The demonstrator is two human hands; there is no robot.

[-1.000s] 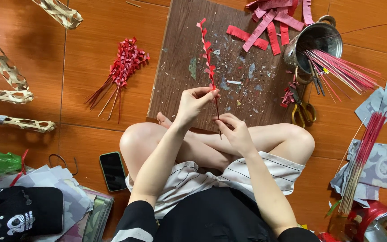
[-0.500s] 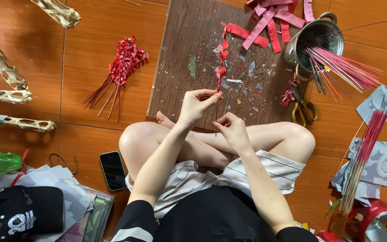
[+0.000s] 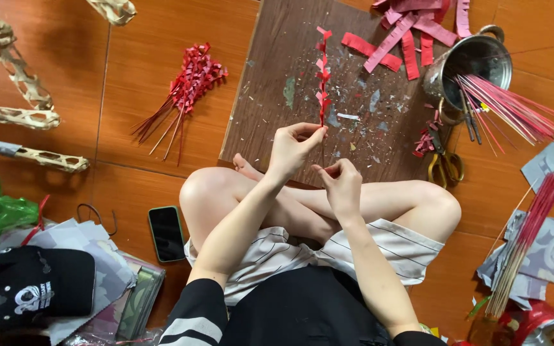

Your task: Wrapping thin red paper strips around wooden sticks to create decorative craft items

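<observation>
I sit cross-legged on the floor. My left hand (image 3: 292,150) pinches a thin stick wrapped with a red paper strip (image 3: 321,75), which stands up over a brown board (image 3: 270,128). My right hand (image 3: 340,184) pinches the stick's lower end just below and to the right. The paper is folded into small loops along the stick.
A bundle of finished red-wrapped sticks (image 3: 184,88) lies on the floor at left. Pink paper strips (image 3: 405,35), a metal pot (image 3: 476,61) holding pink sticks, and scissors (image 3: 445,163) are at right. A phone (image 3: 166,232) lies by my knee. A black cap (image 3: 33,288) and more sticks (image 3: 527,243) lie nearby.
The red strip has swung from a slack, bent shape back to standing straight above my left hand. Both hands stay in about the same place.
</observation>
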